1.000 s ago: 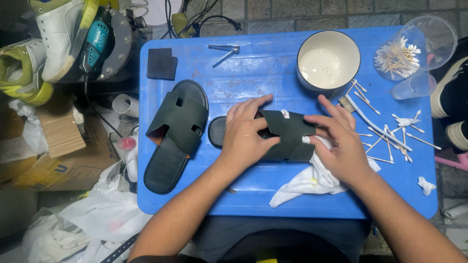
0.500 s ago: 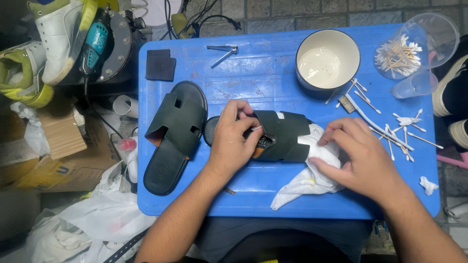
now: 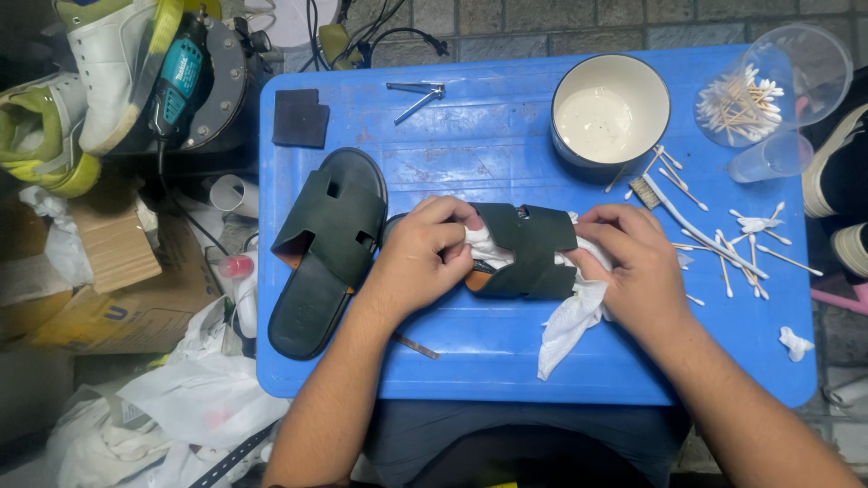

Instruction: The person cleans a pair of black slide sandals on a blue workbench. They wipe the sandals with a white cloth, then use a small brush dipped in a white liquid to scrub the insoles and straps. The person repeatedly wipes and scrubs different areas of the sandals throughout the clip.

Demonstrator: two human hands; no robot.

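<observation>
I see my two forearms bare to past the elbow, no sleeves, watch or rings on the left hand [image 3: 420,258] or right hand [image 3: 637,271]. Dark blue trousers [image 3: 506,443] cover my lap.

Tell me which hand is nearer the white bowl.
Right. The right hand grips the sandal and white cloth just below the white bowl. The left hand holds the sandal's other end, farther left of the bowl.

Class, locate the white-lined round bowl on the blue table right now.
In the head view, the white-lined round bowl stands at the far right of the blue plastic table, beside the clear cup of cotton swabs.
</observation>
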